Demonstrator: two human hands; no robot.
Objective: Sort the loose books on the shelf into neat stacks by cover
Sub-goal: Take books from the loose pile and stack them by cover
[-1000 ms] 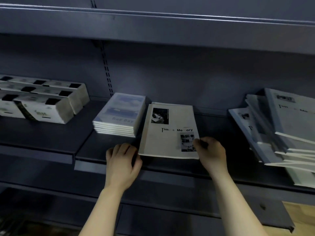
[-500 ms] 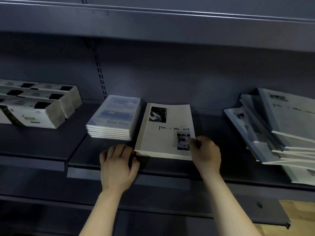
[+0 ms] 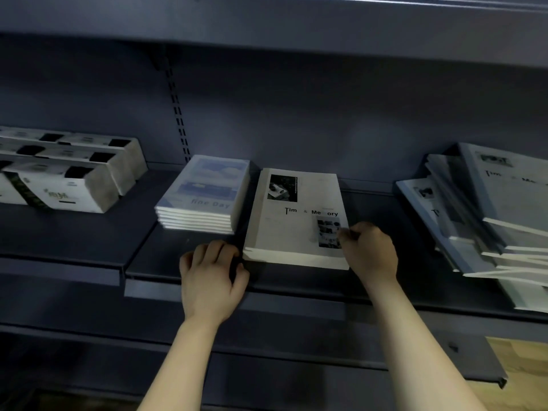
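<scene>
Head view: the grey "Time & Memory" book (image 3: 296,223) lies flat in the middle of the shelf (image 3: 89,235), front edge close to the shelf lip. The right hand (image 3: 370,250) pinches its front right corner, thumb on the cover, fingers curled at the edge. The left hand (image 3: 210,274) sits knuckles-up on the shelf at the book's front left corner, fingers curled; whether it actually grips the book, I cannot tell. Just beside the book on the left, a neat blue "One Day" stack (image 3: 204,194). Well apart on the right, a loose pile of grey covers (image 3: 489,215) leans askew. Far left, white boxes (image 3: 68,176) lie in rows.
</scene>
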